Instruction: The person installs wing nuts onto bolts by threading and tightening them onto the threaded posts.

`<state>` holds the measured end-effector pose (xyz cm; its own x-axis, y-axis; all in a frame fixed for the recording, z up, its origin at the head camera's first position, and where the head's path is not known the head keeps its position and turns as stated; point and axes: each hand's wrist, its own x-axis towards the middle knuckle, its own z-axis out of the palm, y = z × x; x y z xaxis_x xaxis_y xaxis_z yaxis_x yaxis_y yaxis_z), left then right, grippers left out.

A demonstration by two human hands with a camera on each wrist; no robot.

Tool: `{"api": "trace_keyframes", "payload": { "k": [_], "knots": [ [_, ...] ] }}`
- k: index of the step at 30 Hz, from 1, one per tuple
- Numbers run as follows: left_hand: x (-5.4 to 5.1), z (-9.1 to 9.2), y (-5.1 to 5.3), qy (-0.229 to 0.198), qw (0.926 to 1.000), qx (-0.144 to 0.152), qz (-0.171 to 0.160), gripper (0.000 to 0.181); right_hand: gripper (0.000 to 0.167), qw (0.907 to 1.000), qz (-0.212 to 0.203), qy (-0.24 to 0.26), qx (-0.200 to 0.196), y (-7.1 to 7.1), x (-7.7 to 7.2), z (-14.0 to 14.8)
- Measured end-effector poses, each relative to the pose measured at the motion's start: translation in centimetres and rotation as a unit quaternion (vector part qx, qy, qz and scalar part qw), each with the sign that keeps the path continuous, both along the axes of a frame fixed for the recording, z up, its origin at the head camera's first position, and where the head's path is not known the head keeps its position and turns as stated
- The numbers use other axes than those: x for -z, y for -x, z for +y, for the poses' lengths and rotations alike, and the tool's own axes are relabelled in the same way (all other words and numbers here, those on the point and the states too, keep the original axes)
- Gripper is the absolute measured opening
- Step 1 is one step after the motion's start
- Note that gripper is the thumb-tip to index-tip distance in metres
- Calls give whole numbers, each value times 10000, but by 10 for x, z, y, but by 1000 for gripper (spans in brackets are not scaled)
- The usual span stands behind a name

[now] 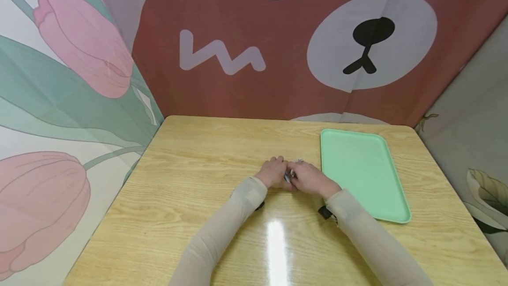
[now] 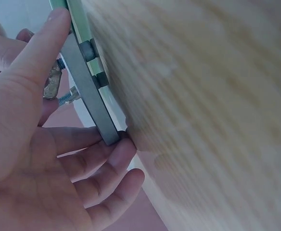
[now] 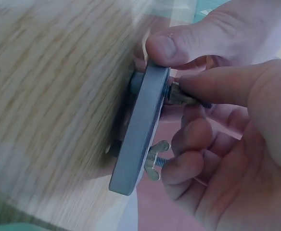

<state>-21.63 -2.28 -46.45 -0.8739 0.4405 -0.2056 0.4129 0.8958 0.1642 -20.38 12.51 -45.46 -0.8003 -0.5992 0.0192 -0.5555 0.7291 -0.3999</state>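
Just above the table, my left hand point(image 1: 274, 172) holds a grey flat bar point(image 2: 90, 86) by its ends, thumb at one end and fingertips at the other. Two bolts pass through the bar, and their heads point(image 2: 87, 49) face the tabletop. On the other side each threaded end carries a metal wing nut. My right hand point(image 1: 312, 178) pinches one wing nut point(image 3: 179, 95) between thumb and fingers. The second wing nut point(image 3: 154, 161) sits on its bolt close to the right fingertips. In the head view the hands cover most of the bar.
A light green tray point(image 1: 359, 171) lies on the wooden table point(image 1: 190, 180), right of my hands. Printed fabric point(image 1: 278, 87) hangs behind the table's far edge, with more fabric at both sides.
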Motion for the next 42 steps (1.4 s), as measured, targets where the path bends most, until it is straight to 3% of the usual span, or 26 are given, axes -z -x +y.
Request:
{"api": "trace_keyframes", "payload": {
  "k": [9, 14, 19, 28, 32, 36, 39, 42],
  "knots": [
    [4, 0, -4, 5, 10000, 3, -62, 61, 13, 9997, -234, 74, -42, -5, 4, 2],
    [8, 2, -6, 106, 9999, 46, -81, 69, 12, 9993, -281, 46, -225, -6, 6, 4],
    [9, 3, -6, 200, 9998, 87, -25, 74, 13, 9979, -623, -41, -152, -5, 4, 5],
    [8, 3, -6, 349, 9991, 219, 40, 80, 6, 9987, -215, -358, -291, -5, -3, 6],
    [6, 3, -3, 455, 9986, 235, 147, 79, 3, 9991, 5, -405, -120, -4, -3, 5],
    [3, 3, 1, 485, 9983, 164, 290, 79, 19, 9984, 155, -478, 272, 0, -2, 2],
    [1, 3, 3, 425, 9988, 83, 221, 78, 17, 9979, 11, -406, 500, 2, 0, -1],
    [2, 2, 3, 397, 9991, 60, 158, 79, 9, 9986, -177, -172, 462, 0, 0, -1]
  ]
}}
